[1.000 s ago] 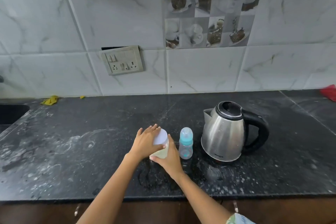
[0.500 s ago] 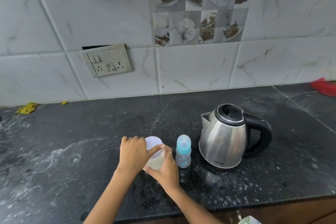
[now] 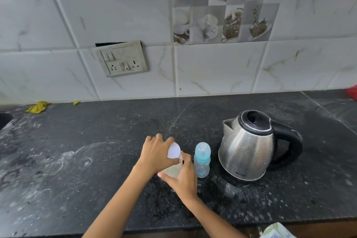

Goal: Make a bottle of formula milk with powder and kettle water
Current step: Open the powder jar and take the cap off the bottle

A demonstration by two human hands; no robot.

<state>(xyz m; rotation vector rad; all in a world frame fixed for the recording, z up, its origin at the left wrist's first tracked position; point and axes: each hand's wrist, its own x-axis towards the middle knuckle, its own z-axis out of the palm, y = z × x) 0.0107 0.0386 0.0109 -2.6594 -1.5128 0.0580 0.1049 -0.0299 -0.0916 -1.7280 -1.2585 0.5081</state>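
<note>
Head view. Dark speckled desk (image 3: 77, 160), wet-looking and streaked with pale residue. At centre, small clear powder container (image 3: 172, 170) with a white lid (image 3: 173, 150), standing on the desk.

Left hand (image 3: 157, 153) over the top, fingers curled round the lid rim. Right hand (image 3: 182, 177) wrapped round the container body from 5 o'clock, bracing it. Both gripping; neither free.

Baby bottle (image 3: 201, 160), blue teat cap on, upright just beside the container at 3 o'clock, apart from the right hand. Steel kettle (image 3: 248, 149) further out at 3 o'clock, lid down, spout facing the bottle, black handle away.

Socket plate (image 3: 121, 59) on the tiled wall at 11 o'clock. Yellow scrap (image 3: 37, 106) far off at 10 o'clock.

Step judged: opening the powder container, lid apparently not yet off. Bottle capped, looks empty or nearly so; hard to tell.

Next move likely calls for a twist or lift of the lid against the braced body, container kept level to avoid spilling powder, then uncapping of the bottle. No scoop visible.
</note>
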